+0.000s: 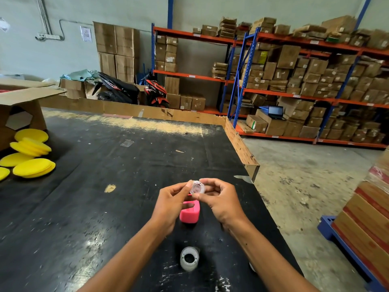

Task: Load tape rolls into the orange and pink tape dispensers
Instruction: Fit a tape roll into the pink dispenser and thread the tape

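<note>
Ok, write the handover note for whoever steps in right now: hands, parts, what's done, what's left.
Left hand and right hand: both pinch one small clear tape roll, held up over the table.
Pink dispenser: on the table just under the hands; whether the left fingers touch it is unclear.
White roll: standing on the table nearer the person, untouched.
Orange dispenser: not in view.
Done: nothing visibly loaded.
Left: fit the held roll into the pink dispenser, then find and load the orange one.

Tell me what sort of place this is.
Most likely a warehouse or stockroom: orange-and-blue pallet racking stacked with cardboard boxes, a bare concrete floor, and a black packing table.
</note>
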Action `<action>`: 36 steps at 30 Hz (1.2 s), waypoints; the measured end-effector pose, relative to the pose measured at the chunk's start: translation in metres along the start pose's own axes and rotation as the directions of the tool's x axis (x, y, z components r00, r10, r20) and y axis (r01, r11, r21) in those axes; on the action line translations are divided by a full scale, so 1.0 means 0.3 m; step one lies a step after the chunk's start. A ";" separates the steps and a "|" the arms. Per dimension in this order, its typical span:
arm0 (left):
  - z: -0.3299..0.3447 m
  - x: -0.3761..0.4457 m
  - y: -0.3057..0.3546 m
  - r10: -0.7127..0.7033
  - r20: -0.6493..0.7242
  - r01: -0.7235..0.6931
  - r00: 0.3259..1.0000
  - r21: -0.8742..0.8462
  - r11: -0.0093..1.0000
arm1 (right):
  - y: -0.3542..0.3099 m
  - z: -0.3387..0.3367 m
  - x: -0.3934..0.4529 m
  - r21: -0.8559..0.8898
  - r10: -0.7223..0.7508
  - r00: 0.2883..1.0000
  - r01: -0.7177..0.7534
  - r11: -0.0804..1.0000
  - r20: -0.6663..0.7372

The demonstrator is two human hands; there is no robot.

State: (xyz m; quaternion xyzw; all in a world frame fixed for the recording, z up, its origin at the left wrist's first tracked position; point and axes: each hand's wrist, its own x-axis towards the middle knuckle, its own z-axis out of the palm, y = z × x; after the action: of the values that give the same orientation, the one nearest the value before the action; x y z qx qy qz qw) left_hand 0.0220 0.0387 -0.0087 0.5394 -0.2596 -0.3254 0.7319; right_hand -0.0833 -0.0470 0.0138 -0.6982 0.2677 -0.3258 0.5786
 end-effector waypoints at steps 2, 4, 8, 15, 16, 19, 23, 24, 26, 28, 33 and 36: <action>-0.005 -0.001 -0.002 -0.007 -0.019 0.007 1.000 0.034 0.999 | 0.007 0.010 -0.002 -0.049 -0.013 1.000 0.013 0.999 0.004; -0.009 -0.001 0.001 -0.021 -0.031 0.022 0.999 0.032 0.999 | 0.008 0.020 -0.002 -0.096 -0.031 0.999 0.032 0.995 0.008; -0.031 -0.003 0.009 -0.077 -0.011 0.077 0.997 -0.009 0.997 | 0.000 0.036 0.002 -0.158 -0.065 0.997 0.070 0.985 0.040; -0.057 -0.014 0.021 -0.177 0.035 0.177 0.984 -0.014 0.984 | 0.013 0.074 -0.002 -0.384 -0.171 0.983 0.186 0.904 0.073; -0.058 -0.014 0.015 -0.168 0.029 0.167 0.985 0.036 0.985 | 0.019 0.076 -0.005 -0.399 -0.177 0.981 0.193 0.896 0.076; -0.062 -0.016 -0.005 -0.159 -0.045 0.163 0.986 0.102 0.981 | 0.031 0.081 -0.019 -0.421 -0.159 0.985 0.171 0.891 0.065; -0.082 -0.020 -0.009 -0.192 -0.079 0.195 0.978 0.035 0.980 | 0.015 0.054 -0.039 -0.450 -0.141 0.988 0.156 0.879 0.067; -0.089 -0.020 -0.008 -0.200 -0.078 0.202 0.977 0.016 0.979 | 0.007 0.038 -0.048 -0.475 -0.133 0.988 0.153 0.867 0.075; -0.099 -0.020 -0.008 -0.208 -0.076 0.209 0.975 0.007 0.978 | -0.001 0.000 -0.066 -0.565 -0.102 0.988 0.149 0.811 0.114; -0.103 -0.028 -0.009 -0.203 -0.054 0.204 0.978 0.017 0.979 | -0.001 -0.039 -0.101 -0.673 -0.013 0.983 0.134 0.727 0.182; -0.107 -0.063 -0.024 -0.213 0.008 0.212 0.977 0.034 0.977 | 0.036 -0.098 -0.208 -0.903 0.220 0.929 0.198 0.381 0.297; -0.110 -0.078 -0.028 -0.225 0.032 0.224 0.974 0.040 0.974 | 0.061 -0.098 -0.247 -0.941 0.301 0.905 0.229 0.251 0.301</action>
State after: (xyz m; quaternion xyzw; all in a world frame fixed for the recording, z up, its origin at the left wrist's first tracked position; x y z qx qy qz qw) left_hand 0.0292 0.0751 -0.0267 0.5723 -0.2162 -0.4110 0.6759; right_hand -0.1535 -0.0135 -0.0113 -0.9491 0.2940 0.0808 0.0787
